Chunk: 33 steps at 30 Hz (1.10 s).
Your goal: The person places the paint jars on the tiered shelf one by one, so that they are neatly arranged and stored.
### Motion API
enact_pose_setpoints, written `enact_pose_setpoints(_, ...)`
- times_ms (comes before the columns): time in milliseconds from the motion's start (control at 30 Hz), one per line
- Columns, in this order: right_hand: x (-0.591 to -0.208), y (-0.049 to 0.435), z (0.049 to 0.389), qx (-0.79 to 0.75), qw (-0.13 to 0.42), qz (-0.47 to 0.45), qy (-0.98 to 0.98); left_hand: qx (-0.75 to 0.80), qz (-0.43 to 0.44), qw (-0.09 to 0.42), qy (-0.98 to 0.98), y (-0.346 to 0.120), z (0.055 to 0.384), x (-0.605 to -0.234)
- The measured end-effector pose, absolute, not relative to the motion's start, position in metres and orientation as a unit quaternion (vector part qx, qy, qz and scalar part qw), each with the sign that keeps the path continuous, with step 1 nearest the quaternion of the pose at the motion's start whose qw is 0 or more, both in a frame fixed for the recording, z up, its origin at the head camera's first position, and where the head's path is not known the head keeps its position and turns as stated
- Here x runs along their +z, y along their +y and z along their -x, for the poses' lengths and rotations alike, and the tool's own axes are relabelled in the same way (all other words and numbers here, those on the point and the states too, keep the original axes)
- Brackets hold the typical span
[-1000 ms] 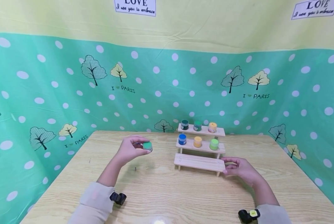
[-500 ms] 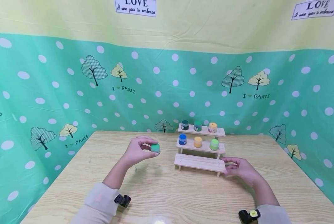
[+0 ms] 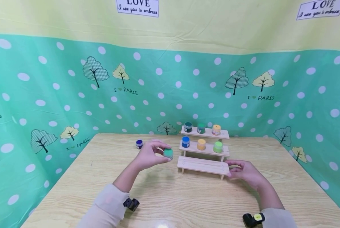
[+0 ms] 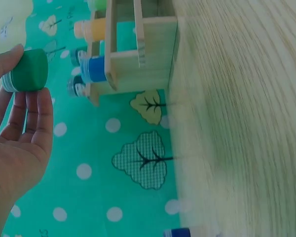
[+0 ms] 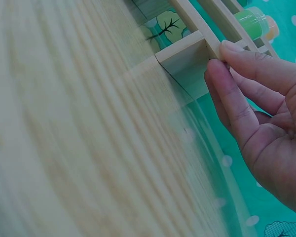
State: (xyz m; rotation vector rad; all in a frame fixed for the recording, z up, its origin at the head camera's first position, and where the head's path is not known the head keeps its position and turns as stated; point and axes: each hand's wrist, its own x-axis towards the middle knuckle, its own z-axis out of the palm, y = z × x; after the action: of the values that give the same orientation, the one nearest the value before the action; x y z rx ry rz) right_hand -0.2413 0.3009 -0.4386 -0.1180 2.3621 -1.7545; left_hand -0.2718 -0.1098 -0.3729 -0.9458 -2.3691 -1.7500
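My left hand (image 3: 150, 155) holds a small paint jar with a green lid (image 3: 168, 154) between thumb and fingers, above the table and just left of the wooden rack. In the left wrist view the jar (image 4: 31, 70) lies sideways across the picture at the fingertips. With thumb and fingers, my right hand (image 3: 247, 173) pinches the right end of the rack's lowest step (image 3: 202, 165), which bears no jars. The right wrist view shows the thumb and index fingertips (image 5: 218, 65) at the corner of that board.
The middle step carries a blue jar (image 3: 185, 142), an orange jar (image 3: 201, 144) and a light green jar (image 3: 217, 147). Three more jars stand on the top step (image 3: 223, 134). A dark blue jar (image 3: 139, 144) sits on the table behind my left hand. A patterned curtain (image 3: 158, 95) hangs behind.
My left hand has carried the green-lidded paint jar rightward, closer to the rack. The dark blue jar, formerly hidden by that hand, now shows. My right hand stays where it was.
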Motion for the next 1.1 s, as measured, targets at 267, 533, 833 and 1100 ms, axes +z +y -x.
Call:
enact_pose_setpoints(267, -0.436, 0.299, 0.239, -0.591, 0.095, 0.042, 0.800, -0.558, 0.341, 0.019, -0.756, -0.093, 0.270, -0.370)
enact_pose_setpoints(533, -0.439, 0.302, 0.241, -0.591, 0.097, 0.047, 0.799, -0.547, 0.367, 0.013, -0.753, -0.075, 0.268, -0.366)
enact_pose_setpoints(833, -0.437, 0.300, 0.240, -0.594, 0.098, 0.046, 0.797, -0.544, 0.378, -0.004, -0.749, -0.056, 0.265, -0.364)
enact_pose_setpoints(1100, -0.438, 0.301, 0.241, -0.587, 0.098, 0.051, 0.802, -0.532, 0.388, -0.011, -0.752, -0.040, 0.264, -0.368)
